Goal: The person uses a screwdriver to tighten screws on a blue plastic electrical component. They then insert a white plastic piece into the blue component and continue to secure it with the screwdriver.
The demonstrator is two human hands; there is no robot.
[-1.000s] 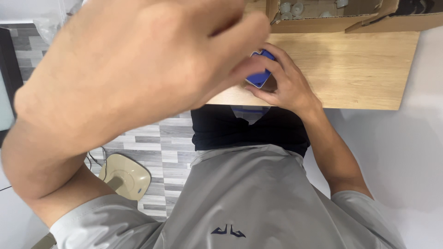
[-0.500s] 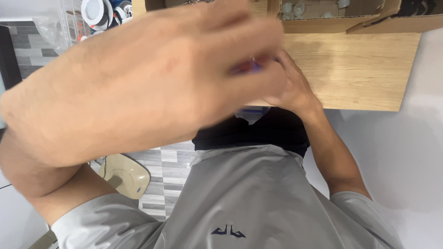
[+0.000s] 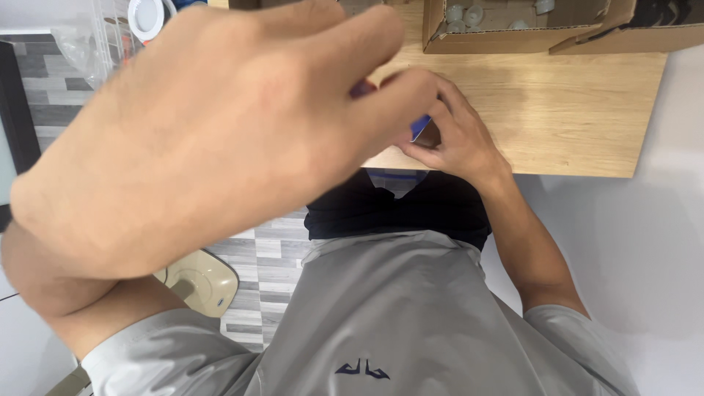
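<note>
1. My left hand (image 3: 220, 139) sits very close to the camera and fills the frame from 9 to 12 o'clock, blurred, back of the hand up, fingers curled forward.
2. Its fingertips (image 3: 396, 95) pinch down on a small blue object (image 3: 419, 126); only a sliver of blue shows below them, with a purplish edge at the knuckle line. I cannot tell its shape or kind.
3. My right hand (image 3: 455, 143) lies at 1 o'clock from frame centre, resting on the near edge of the table (image 3: 572, 110), fingers closed narrowly around the same blue object from the far side. Both hands meet on it, touching.
4. The blue object is held just above the table's near edge, between the two sets of fingers, mostly hidden by them.
5. At 12 to 1 o'clock on the table stands an open cardboard box (image 3: 513, 33) with small pale round pieces (image 3: 463, 13) inside; what they are I cannot make out. A second cardboard flap (image 3: 623, 37) lies just beside it at 2 o'clock.
6. At 11 o'clock, a white round ring-shaped item (image 3: 147, 16) sits among clear plastic bags (image 3: 88, 44).
7. Below the table edge: my grey shirt (image 3: 396, 315), dark trousers (image 3: 396, 209), grey-striped floor (image 3: 264, 257), a beige rounded object (image 3: 202, 282) at 7 o'clock.
</note>
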